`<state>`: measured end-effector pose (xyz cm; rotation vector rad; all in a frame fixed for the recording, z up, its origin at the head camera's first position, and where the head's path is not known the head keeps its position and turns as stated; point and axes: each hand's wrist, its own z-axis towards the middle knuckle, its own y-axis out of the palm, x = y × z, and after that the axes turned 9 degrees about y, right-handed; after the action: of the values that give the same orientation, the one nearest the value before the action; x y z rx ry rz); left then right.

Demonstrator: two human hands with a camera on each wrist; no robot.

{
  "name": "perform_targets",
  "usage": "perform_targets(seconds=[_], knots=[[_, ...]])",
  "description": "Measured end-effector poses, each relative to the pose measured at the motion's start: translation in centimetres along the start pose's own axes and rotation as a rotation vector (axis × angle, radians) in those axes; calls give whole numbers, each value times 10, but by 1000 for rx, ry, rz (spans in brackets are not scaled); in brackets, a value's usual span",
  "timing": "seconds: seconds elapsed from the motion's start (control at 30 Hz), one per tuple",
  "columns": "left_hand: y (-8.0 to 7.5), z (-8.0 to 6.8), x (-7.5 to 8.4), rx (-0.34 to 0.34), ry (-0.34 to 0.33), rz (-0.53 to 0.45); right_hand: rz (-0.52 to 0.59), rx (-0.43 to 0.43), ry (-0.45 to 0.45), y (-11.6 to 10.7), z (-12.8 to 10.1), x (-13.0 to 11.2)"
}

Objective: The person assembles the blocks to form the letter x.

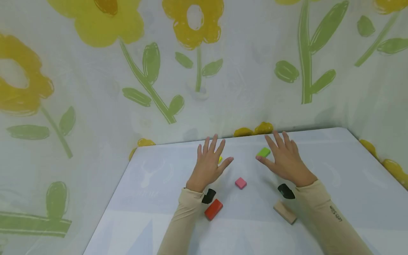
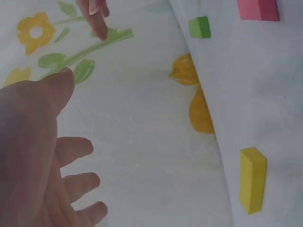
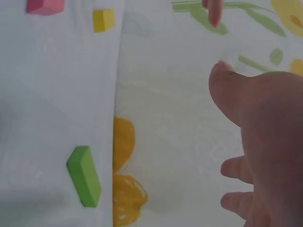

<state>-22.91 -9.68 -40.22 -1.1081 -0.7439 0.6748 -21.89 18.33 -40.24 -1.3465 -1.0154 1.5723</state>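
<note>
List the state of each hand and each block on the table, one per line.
left hand: open, fingers spread, above the table, holding nothing
right hand: open, fingers spread, holding nothing
yellow block: lying flat, mostly hidden by the left hand in the head view
green block: lying flat, beside the right hand's fingers
pink block: flat, between the hands
red block: flat, untouched
wooden block: flat, untouched

The head view looks down from above at the whole tabletop (image 1: 318, 170). Both wrist views sit close, facing its far edge, sharing the green block (image 2: 200, 27) and yellow block (image 3: 103, 20).
</note>
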Motion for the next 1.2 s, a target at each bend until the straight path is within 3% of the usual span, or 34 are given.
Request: perform_targets(seconds=[0.27,0.4,0.6,0.83,1.2], knots=[[-7,3,3,60,164,-101,118,29,-77,-8,-8,-11],[-12,2,4,74,211,-179,193,136,-134,-6,-13,-12],[-12,0,2,53,218,-227,302,286,-230,-4,-23,-11],[-8,-2,1,23,239,-256,329,219,-217,-7,-36,-8],[-4,-2,4,-101,230,-285,296,170,-227,-10,-53,1]])
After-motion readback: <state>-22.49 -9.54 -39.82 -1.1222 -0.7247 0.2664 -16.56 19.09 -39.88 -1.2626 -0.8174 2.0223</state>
